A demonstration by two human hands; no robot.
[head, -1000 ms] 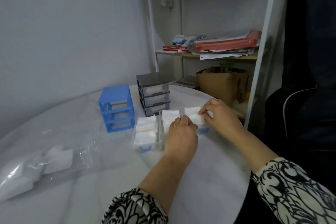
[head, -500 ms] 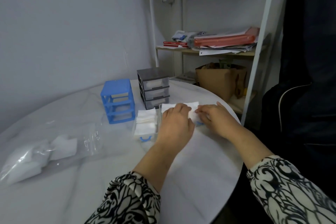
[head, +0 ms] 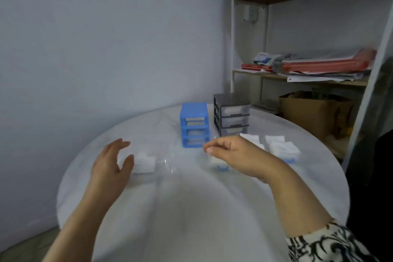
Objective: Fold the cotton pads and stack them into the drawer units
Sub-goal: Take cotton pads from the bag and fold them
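Observation:
My left hand (head: 111,162) hovers with fingers spread just left of the white cotton pads (head: 145,162) inside a clear plastic bag (head: 164,166) on the round white table (head: 191,208). My right hand (head: 236,156) hangs over the table with fingers loosely curled and nothing in it. It covers part of a pulled-out drawer with a blue handle (head: 222,168). Two more removed drawers filled with folded pads (head: 280,147) lie to its right. A blue drawer frame (head: 194,124) and a grey drawer unit (head: 231,114) stand behind.
A metal shelf rack (head: 297,70) with red folders and papers stands at the right behind the table. A brown cardboard box (head: 308,112) sits on its lower level. A grey wall closes off the left and back. The picture is blurred by motion.
Both hands have left the drawers of folded pads. My left hand has swung left to the bag of pads and my right hand has lifted off. The view has turned left.

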